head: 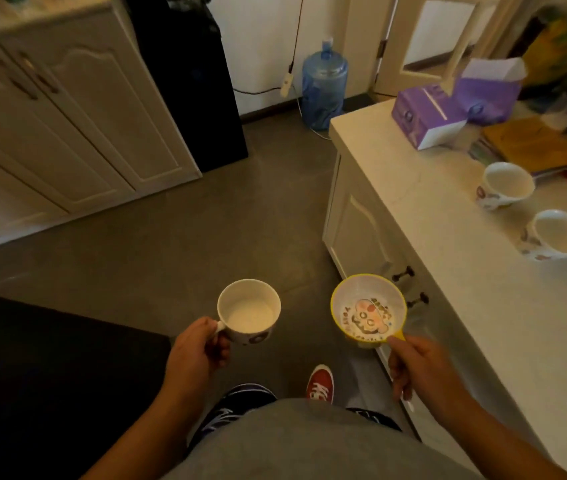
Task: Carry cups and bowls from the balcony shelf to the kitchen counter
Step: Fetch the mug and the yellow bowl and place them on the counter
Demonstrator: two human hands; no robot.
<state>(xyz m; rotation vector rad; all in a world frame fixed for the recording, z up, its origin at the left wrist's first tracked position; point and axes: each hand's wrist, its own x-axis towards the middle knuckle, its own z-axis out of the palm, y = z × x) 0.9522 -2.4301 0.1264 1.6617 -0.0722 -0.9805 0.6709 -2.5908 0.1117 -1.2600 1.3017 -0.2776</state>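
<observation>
My left hand (196, 344) grips the handle of a white cup (249, 310) with a dark pattern low on its side, held upright over the floor. My right hand (410, 362) holds a yellow-rimmed bowl (366, 311) by its small handle; a cartoon picture shows inside it. The bowl hangs just left of the white kitchen counter (448, 258). On that counter, at the right, stand two more white patterned cups: one farther back (505, 185) and one nearer (557, 233).
Purple boxes (425, 114) and papers lie at the counter's far end. A blue water jug (323, 88) stands on the floor ahead by the wall, with a cable hanging beside it. White cabinets (67, 126) and a black appliance (188, 81) line the left. A dark mat (50, 375) covers the floor at lower left.
</observation>
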